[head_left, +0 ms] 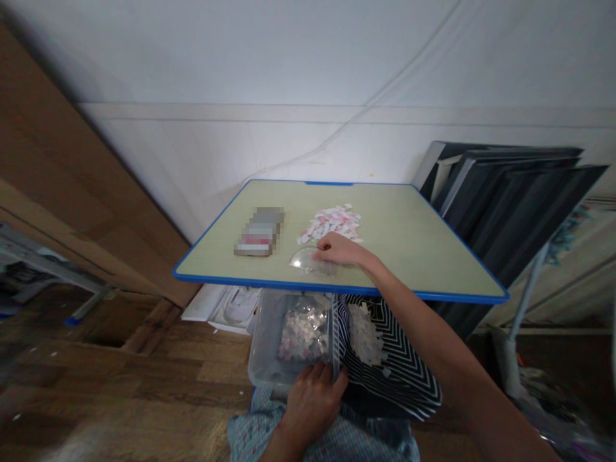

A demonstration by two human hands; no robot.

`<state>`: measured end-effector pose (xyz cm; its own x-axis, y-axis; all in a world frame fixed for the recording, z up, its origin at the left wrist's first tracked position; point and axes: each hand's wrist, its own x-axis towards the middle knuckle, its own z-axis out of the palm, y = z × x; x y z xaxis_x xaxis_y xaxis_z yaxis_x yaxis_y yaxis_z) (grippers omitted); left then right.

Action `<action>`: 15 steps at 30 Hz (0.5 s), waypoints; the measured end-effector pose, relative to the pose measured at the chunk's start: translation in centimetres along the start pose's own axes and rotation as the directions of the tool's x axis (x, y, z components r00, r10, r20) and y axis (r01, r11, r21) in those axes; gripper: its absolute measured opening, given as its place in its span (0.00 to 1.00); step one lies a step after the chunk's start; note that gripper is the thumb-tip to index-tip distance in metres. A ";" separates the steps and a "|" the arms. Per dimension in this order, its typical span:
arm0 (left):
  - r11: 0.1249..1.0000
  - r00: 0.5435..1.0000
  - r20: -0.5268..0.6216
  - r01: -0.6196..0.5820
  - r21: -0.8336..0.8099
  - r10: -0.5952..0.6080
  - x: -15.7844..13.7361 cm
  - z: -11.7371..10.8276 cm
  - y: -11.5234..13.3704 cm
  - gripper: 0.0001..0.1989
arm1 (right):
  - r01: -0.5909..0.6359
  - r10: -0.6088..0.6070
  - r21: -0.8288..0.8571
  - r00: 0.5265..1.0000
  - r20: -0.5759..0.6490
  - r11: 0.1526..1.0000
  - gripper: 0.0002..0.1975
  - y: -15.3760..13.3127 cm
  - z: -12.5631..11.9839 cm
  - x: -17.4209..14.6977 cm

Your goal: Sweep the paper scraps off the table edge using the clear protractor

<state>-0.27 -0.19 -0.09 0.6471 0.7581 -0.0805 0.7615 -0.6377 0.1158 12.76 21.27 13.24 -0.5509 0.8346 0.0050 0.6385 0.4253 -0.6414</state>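
My right hand (339, 249) is closed on the edge of a clear, half-round plastic piece (304, 258) over the front part of the table (409, 256). Whether it is a protractor or a lid I cannot make out. Just beyond it lies a loose pile of small white and pink paper-like pieces (332, 221). Below the table edge, my left hand (315, 398) curls its fingers over the near rim of a translucent plastic box (264, 359). Inside that box sits a clear bag of similar small pieces (304, 330).
A pixelated block-shaped object (260, 232) lies on the table's left. Striped cloth (399, 359) with pale pieces (368, 337) on it is right of the box. Dark panels (510, 199) lean at the right, and a white carton (235, 311) stands on the floor.
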 end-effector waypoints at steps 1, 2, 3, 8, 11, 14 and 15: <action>1.000 1.000 0.003 0.001 -0.003 -0.001 0.0 -0.1 0.0 0.17 | 0.020 -0.020 0.000 0.999 0.029 1.000 0.21 0.0 0.0 0.0; 1.000 1.000 0.007 0.001 -0.005 -0.001 0.0 -0.1 0.0 0.18 | 0.039 -0.039 0.001 0.998 0.055 0.999 0.20 0.0 -0.1 0.1; 1.000 1.000 0.009 0.002 -0.005 -0.002 0.0 -0.2 0.0 0.18 | 0.056 -0.056 0.002 0.995 0.078 0.998 0.20 0.0 0.0 0.1; 1.000 1.000 0.007 0.002 -0.007 -0.002 0.1 -0.1 -0.1 0.19 | 0.113 -0.113 0.004 0.983 0.148 0.994 0.20 -0.2 0.2 -0.1; 1.000 1.000 -0.002 0.009 -0.008 -0.009 0.1 0.1 0.0 0.19 | 0.131 -0.129 0.003 0.978 0.164 0.991 0.21 -0.3 0.4 0.0; 1.000 1.000 -0.009 0.009 0.000 -0.009 0.0 0.3 0.1 0.19 | 0.141 -0.139 -0.001 0.976 0.165 0.990 0.21 -0.3 0.5 -0.1; 1.000 1.000 -0.011 0.008 0.004 -0.008 -0.1 0.3 0.1 0.19 | 0.143 -0.140 -0.005 0.977 0.164 0.990 0.21 -0.3 0.5 -0.1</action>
<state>-0.19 -0.36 -0.38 0.6405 0.7647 -0.0705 0.7669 -0.6320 0.1114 12.35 20.87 13.01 -0.7154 0.6980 -0.0309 0.5560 0.5419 -0.6303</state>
